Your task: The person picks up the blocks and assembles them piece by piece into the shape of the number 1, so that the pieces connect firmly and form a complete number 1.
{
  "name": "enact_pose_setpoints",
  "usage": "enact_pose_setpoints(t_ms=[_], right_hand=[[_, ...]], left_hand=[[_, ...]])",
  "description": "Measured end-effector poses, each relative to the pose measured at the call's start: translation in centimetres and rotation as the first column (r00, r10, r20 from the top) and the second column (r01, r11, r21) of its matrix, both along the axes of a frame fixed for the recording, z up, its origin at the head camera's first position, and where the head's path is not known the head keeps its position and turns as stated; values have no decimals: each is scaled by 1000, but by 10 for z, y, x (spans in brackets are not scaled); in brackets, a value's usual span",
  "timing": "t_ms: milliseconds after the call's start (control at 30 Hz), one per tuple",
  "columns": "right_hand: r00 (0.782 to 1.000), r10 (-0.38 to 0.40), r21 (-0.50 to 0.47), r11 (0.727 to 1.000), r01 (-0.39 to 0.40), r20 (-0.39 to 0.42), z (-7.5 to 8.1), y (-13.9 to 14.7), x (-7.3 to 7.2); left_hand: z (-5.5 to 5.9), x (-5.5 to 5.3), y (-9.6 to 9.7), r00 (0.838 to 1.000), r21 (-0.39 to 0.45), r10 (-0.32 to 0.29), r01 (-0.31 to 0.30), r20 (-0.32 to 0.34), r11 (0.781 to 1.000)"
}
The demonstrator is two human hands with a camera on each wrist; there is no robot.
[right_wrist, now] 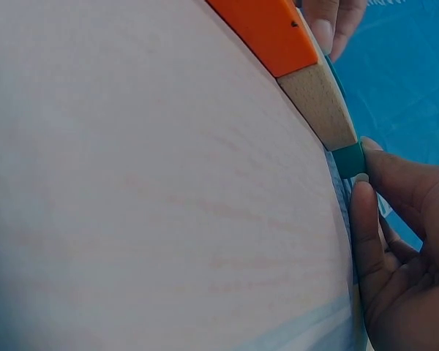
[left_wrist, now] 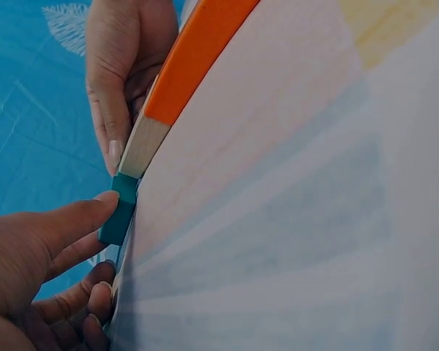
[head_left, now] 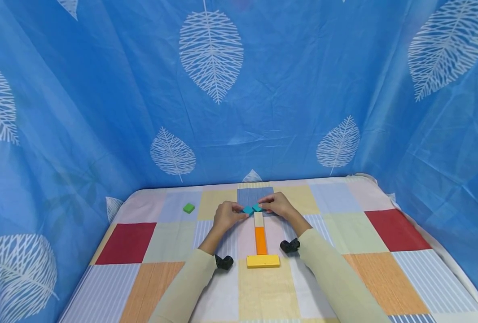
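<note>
Two teal blocks lie close together at the far end of a row of blocks on the cloth. My left hand (head_left: 224, 216) pinches the left teal block (head_left: 248, 210) between thumb and fingers. On the other side, my right hand (head_left: 279, 204) pinches the right teal block (head_left: 257, 207), its fingertips at the outer edge. Just below them comes a plain wooden block (head_left: 259, 219), then a long orange block (head_left: 260, 241) end to end with it. Across the near end lies a yellow block (head_left: 263, 261). In the right wrist view, the teal block (right_wrist: 349, 159) meets the wooden block's end.
A small green block (head_left: 188, 208) sits apart at the far left of the patchwork cloth (head_left: 174, 242). Behind the table hangs a blue curtain (head_left: 263, 112) with white leaf prints, which also closes off both sides.
</note>
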State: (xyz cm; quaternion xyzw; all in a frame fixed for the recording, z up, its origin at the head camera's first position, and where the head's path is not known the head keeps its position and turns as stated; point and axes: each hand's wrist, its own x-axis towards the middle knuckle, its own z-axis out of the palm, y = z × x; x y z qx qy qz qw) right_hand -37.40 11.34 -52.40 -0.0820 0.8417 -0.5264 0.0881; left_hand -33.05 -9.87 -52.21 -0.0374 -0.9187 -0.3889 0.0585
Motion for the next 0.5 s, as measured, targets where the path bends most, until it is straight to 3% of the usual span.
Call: enact_pose_setpoints(t_ms=[500], right_hand=[[1000, 4, 20, 1000, -4, -11, -3, 0, -3]], left_hand=[[2, 1, 0, 1000, -15, -10, 9, -16, 1000]])
